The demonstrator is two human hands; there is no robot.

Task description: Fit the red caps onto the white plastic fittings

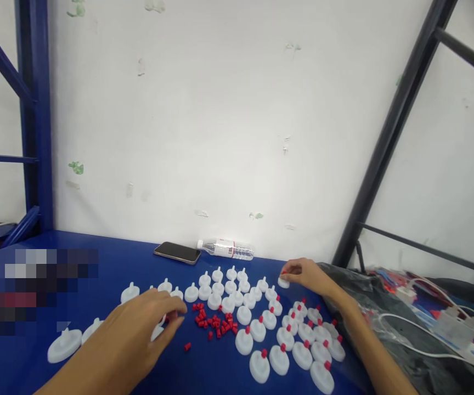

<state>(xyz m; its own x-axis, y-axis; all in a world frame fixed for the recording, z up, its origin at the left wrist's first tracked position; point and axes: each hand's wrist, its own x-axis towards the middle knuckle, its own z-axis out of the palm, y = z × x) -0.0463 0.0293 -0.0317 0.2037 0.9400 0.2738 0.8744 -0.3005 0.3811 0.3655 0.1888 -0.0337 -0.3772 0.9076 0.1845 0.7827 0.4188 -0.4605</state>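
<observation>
The right hand (304,274) pinches a white disc (284,284) at its red tip; the left hand (140,323), half-curled near red caps (217,324), hides any hold.

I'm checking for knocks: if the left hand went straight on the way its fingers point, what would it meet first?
Probably the loose red caps, just beyond the left hand, though its height above the blue table is unclear.
</observation>
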